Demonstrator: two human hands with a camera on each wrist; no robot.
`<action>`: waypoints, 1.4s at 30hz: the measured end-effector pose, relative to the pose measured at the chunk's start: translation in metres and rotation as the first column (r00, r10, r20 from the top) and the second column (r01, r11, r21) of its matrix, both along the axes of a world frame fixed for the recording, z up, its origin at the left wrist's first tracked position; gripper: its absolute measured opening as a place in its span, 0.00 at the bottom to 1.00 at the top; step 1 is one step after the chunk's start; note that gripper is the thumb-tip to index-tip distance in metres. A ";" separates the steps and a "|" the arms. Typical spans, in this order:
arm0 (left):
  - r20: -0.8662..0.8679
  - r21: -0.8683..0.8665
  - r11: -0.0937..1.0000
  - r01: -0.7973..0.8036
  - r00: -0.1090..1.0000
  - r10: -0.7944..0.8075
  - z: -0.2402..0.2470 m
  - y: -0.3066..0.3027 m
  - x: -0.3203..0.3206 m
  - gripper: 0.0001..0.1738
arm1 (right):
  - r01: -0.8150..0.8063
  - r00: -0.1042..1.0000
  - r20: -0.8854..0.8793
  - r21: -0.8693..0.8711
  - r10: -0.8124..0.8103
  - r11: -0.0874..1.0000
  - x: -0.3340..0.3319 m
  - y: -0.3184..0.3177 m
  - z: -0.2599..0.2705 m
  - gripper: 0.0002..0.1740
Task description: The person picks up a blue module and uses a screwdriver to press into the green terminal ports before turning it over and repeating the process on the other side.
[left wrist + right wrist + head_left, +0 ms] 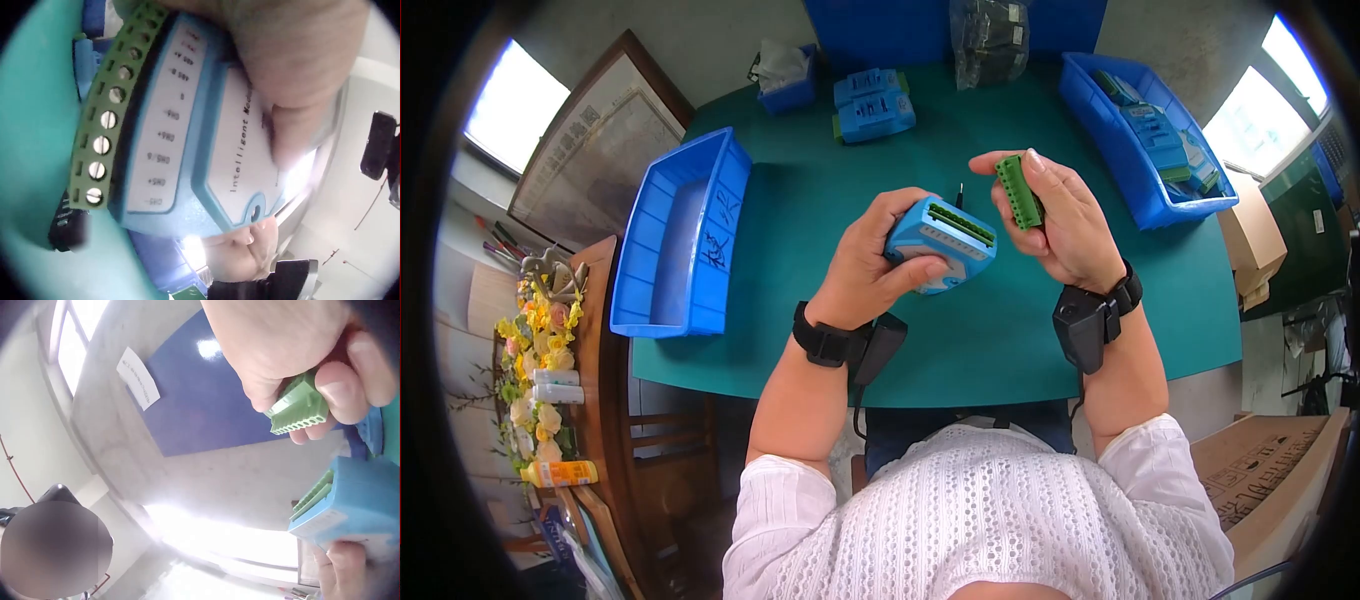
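Note:
The left hand grips a blue module by its side, thumb across its labelled face. Along the module's far long edge in the left wrist view runs a green terminal strip with screws; the edge turned to the right hand shows a green socket. Held apart from the module, a green connector is pinched in the fingers of the right hand. In the right wrist view the same connector shows its row of openings. A black-handled tool is partly hidden behind the module.
An empty blue bin lies at the left; another bin at the right holds several blue modules. More modules lie at the back, beside a small blue box and a plastic-wrapped black item. The table is green.

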State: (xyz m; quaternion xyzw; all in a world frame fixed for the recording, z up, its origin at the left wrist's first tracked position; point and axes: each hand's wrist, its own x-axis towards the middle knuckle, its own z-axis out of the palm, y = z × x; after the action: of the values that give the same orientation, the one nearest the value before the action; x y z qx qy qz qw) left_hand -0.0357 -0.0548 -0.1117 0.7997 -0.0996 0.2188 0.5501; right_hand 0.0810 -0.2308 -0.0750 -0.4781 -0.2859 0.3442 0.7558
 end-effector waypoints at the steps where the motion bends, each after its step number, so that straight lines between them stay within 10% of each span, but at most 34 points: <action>1: -0.012 -0.004 1.000 0.013 1.000 -0.013 0.001 0.000 0.000 0.29 | -0.001 1.000 -0.005 0.006 0.001 1.000 -0.001 0.000 0.001 0.24; 13: 0.021 -0.031 0.997 0.069 0.997 -0.068 0.000 0.001 -0.002 0.30 | 0.046 0.969 0.240 0.059 -0.059 0.997 -0.008 -0.002 0.002 0.18; 25: 0.070 0.031 0.999 -0.033 0.997 0.031 0.006 -0.003 -0.002 0.29 | 0.364 0.546 0.750 0.190 -0.374 0.912 -0.019 0.002 0.003 0.10; 42: 0.063 0.026 0.995 -0.091 0.994 0.090 0.005 -0.006 -0.002 0.29 | 0.403 0.406 0.822 0.231 -0.399 0.886 -0.021 0.008 0.001 0.14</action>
State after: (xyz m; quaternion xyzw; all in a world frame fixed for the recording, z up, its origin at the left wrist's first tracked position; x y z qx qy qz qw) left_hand -0.0380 -0.0606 -0.1063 0.8041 -0.0833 0.2666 0.5247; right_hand 0.0596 -0.2232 -0.0742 -0.6394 -0.4947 -0.1257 0.5750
